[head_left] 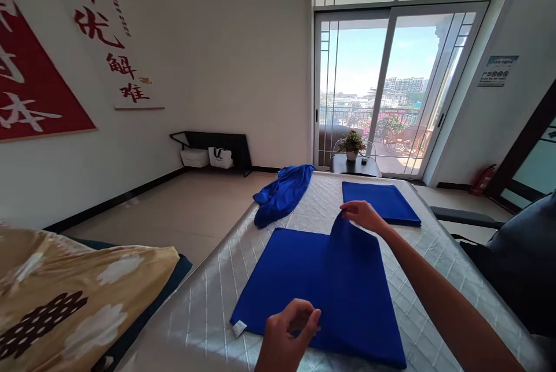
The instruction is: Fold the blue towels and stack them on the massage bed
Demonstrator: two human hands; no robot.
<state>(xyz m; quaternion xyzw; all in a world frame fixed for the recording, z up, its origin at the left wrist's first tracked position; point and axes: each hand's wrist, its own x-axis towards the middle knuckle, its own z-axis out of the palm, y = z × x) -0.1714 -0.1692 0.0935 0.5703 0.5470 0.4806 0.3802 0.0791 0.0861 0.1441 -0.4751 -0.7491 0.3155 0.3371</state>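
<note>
A blue cloth (278,279), folded into a flat rectangle, lies on the mattress in front of me, with a white label (238,328) at its near left corner. My right hand (360,215) pinches the far edge of its upper layer and holds it raised in a peak. At the near edge, my left hand (290,328) is curled with thumb and forefinger brought together at the blue cloth; the exact grip is partly hidden. Behind my right hand sits a neatly folded blue cloth stack (377,201). A crumpled blue cloth (284,192) lies at the mattress's far left corner.
The quilted silvery mattress (208,302) spans the middle. A patterned tan blanket (108,285) is at left, a black padded seat (516,256) at right. Beyond stand a small table with a potted plant (351,145), glass sliding doors (347,70) and a black rack (217,146).
</note>
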